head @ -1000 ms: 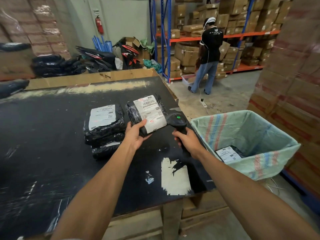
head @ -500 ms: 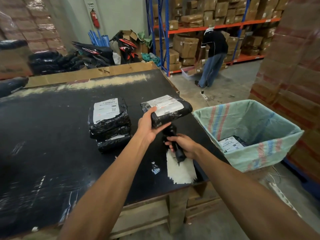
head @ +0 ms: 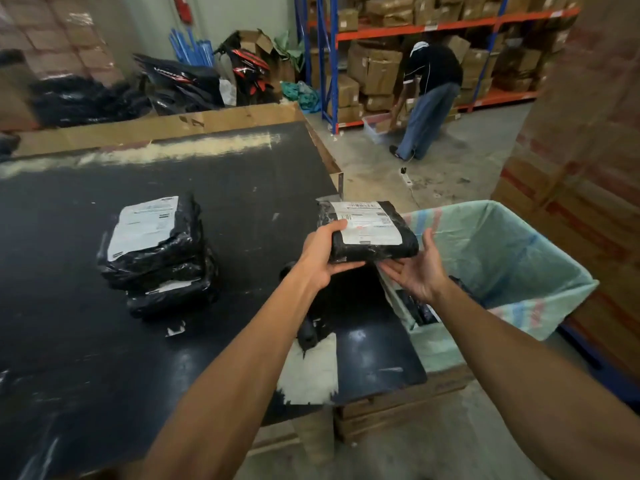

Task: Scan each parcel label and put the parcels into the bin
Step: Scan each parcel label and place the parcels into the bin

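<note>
A black plastic-wrapped parcel (head: 372,237) with a white label on top is in the air near the table's right edge. My left hand (head: 320,252) grips its near-left corner, thumb on the label. My right hand (head: 414,268) is spread open, palm up, its fingers touching the parcel's underside on the right. The black scanner (head: 306,332) lies on the black table (head: 242,188), mostly hidden under my left forearm. A stack of black labelled parcels (head: 156,251) stands on the table to the left. The bin (head: 519,258), lined with a pale green striped sack, stands right of the table with parcels inside.
A person (head: 427,95) in a black top bends over at the shelving (head: 346,36) of cardboard boxes beyond the table. A power strip (head: 406,174) lies on the floor there. Wrapped carton stacks (head: 588,150) rise at the right, behind the bin.
My right hand has let go of the scanner, which now lies on the table, and has come up open under the parcel. My left hand carried the parcel right, toward the bin.
</note>
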{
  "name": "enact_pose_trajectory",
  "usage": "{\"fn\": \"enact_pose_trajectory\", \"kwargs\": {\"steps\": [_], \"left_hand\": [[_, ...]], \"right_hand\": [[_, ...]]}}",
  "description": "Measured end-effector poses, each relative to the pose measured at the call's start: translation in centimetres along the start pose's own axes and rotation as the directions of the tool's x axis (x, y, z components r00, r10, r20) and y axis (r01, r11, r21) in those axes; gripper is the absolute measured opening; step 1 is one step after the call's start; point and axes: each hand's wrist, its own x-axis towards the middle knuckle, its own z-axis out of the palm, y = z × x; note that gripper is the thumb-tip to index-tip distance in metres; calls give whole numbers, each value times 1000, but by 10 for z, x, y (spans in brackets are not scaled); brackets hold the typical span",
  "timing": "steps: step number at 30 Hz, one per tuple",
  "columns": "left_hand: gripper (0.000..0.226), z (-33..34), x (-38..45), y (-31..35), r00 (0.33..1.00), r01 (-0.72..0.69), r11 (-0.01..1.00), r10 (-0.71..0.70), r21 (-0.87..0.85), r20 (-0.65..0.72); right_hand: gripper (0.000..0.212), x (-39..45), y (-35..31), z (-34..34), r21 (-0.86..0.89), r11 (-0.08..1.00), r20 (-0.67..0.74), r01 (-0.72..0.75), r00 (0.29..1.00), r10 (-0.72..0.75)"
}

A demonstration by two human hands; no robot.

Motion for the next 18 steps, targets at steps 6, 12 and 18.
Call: {"fn": "enact_pose_trajectory", "kwargs": {"steps": [6,12,18], "left_hand": [[34,49,61,-24,998,40,898,-56,438,24],[50,60,132,-59,897,-183,242,437,953,62],[54,59,149,-83,814,-123,-24,569,992,115]], "right_hand": [[39,32,-55,-44,-201,977,-29,-66,998,61],[35,64,-106,-122,-420,880,-182,-221,971,156],[40,101,-88,-162,-590,689,-318,-421,906,281]]}}
